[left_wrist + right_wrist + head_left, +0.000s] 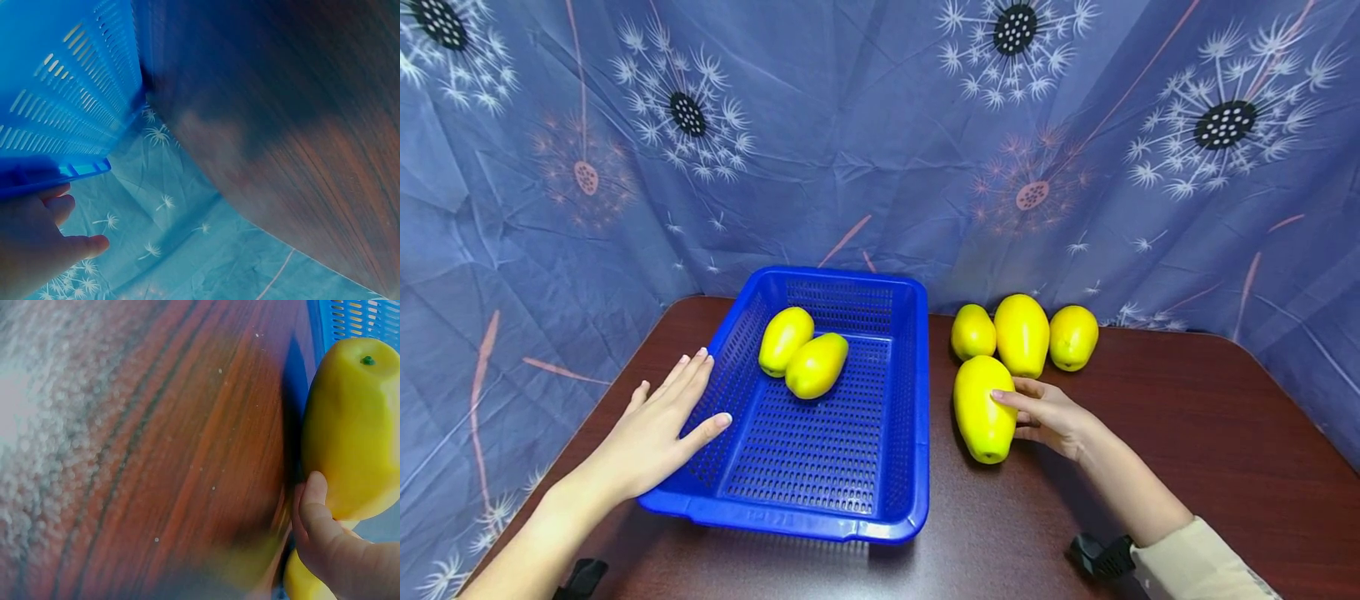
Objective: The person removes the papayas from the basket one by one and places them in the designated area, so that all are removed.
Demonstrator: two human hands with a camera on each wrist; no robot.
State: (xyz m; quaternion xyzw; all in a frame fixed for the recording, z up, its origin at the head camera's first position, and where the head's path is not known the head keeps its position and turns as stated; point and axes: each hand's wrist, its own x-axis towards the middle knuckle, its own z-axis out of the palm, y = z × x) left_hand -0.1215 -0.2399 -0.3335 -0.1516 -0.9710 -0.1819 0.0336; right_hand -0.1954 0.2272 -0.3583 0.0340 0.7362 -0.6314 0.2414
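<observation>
My right hand grips a large yellow papaya from its right side, just right of the basket. In the right wrist view the papaya shows a small green stem spot at one end; whether it still touches the table cannot be told. My left hand rests with straight, spread fingers on the left rim of a blue perforated plastic basket. Inside the basket lie two smaller yellow fruits, one touching the other.
Behind the held papaya stand a small yellow fruit, a large papaya and another small fruit, in a row. They are on a dark brown wooden table. A blue dandelion-print curtain hangs along the table's back and sides.
</observation>
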